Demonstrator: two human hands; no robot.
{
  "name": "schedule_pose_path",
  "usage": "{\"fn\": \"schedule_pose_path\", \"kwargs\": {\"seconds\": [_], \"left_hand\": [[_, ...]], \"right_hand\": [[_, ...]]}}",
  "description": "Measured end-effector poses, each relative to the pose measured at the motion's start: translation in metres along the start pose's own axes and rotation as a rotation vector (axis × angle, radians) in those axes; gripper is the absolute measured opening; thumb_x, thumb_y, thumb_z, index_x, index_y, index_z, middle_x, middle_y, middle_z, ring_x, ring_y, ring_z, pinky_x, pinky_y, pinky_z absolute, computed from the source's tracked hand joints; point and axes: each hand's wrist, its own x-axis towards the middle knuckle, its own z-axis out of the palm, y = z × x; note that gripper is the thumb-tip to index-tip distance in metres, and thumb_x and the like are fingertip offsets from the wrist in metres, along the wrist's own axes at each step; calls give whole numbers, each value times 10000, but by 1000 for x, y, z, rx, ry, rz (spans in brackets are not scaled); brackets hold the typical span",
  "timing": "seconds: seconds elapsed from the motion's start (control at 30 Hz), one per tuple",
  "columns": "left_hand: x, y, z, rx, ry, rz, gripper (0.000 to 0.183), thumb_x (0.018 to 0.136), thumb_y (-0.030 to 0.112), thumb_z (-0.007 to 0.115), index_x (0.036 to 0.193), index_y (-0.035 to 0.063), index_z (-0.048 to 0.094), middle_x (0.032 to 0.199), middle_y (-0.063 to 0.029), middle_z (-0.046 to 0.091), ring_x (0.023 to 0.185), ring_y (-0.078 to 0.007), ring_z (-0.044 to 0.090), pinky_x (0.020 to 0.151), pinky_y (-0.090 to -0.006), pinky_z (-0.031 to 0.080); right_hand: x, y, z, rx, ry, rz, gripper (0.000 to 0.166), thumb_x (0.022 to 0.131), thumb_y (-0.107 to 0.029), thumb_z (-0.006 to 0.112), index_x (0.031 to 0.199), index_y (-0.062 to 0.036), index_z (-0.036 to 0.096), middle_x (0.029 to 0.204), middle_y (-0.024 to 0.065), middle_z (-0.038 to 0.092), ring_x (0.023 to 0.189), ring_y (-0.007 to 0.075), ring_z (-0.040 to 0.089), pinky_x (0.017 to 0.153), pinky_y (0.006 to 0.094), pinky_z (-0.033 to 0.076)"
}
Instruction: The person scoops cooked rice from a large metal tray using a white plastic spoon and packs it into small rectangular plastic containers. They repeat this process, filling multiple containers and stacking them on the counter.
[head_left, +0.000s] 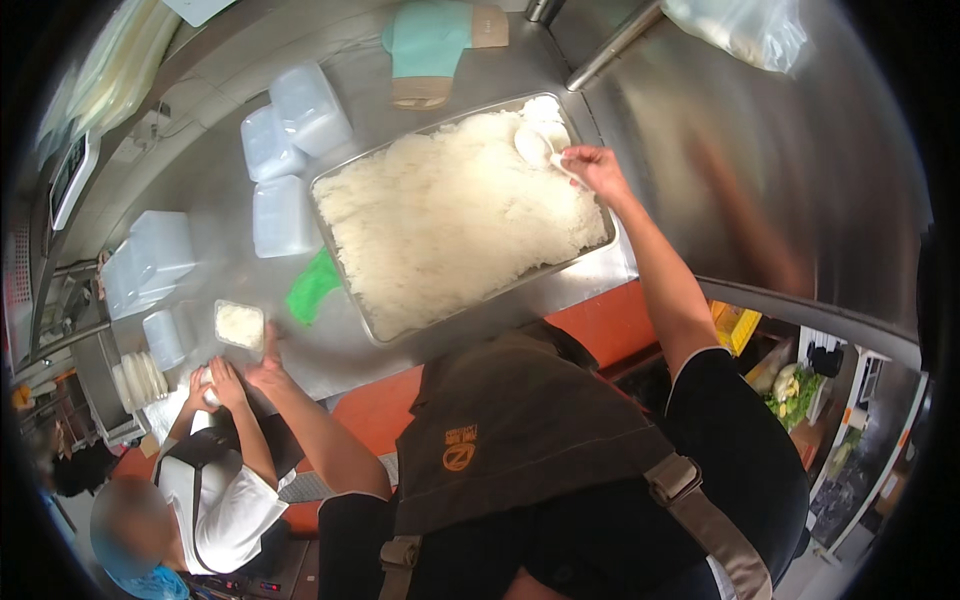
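Note:
Cooked white rice (450, 217) heaps in a large metal tray (373, 330) before me on the steel counter. At its far right corner, my right hand (596, 172) grips the handle of a white scoop (532, 144), whose bowl sits at the rice. A small clear plastic container (240, 325) filled with rice stands to the left. My left hand (266, 367) is beside that container, fingers apart and holding nothing; whether a fingertip touches its side I cannot tell.
Stacks of clear plastic containers (281, 217) stand left of the tray, by a green cloth or bag (313, 289). Teal-and-beige mitts (427, 52) lie behind. A co-worker (225, 502) at the left handles a white item. Stacked lids (140, 380) are nearby. A steel wall (750, 165) rises right.

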Motion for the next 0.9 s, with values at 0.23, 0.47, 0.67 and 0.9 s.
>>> {"fn": "schedule_pose_path", "kwargs": {"seconds": [0.23,0.47,0.67,0.9], "left_hand": [[-80,-74,75,1078,44,302,607,1019,266,663,1501,-54,480,1460,-238,552,1360,-418,537,1081,-514,491],[-33,-120,145,1950,-441,1129,722,865,364,838,1418,-19,575,1420,-308,565,1303,-487,552,1126,-511,431],[-44,-166,202,2166,-540,986,751,828,408,870,1363,-4,543,1338,-293,596,1242,-470,587,1036,-515,491],[-10,-168,203,2223,-613,993,747,811,343,895,1341,2,493,1245,-315,635,1148,-487,631,979,-521,520]], "right_hand": [[93,-33,44,-6,-101,-15,226,920,-195,812,1065,-22,804,853,47,768,623,99,653,518,257,485],[100,-47,103,-31,-568,6,185,893,-156,803,1008,-10,797,816,79,763,636,136,678,521,271,499],[58,-53,116,-142,-756,9,175,875,-142,807,987,-8,796,784,73,746,633,118,668,507,272,486],[-5,-9,107,112,-716,211,175,886,-121,792,964,35,774,773,96,739,578,152,662,463,300,465]]}}
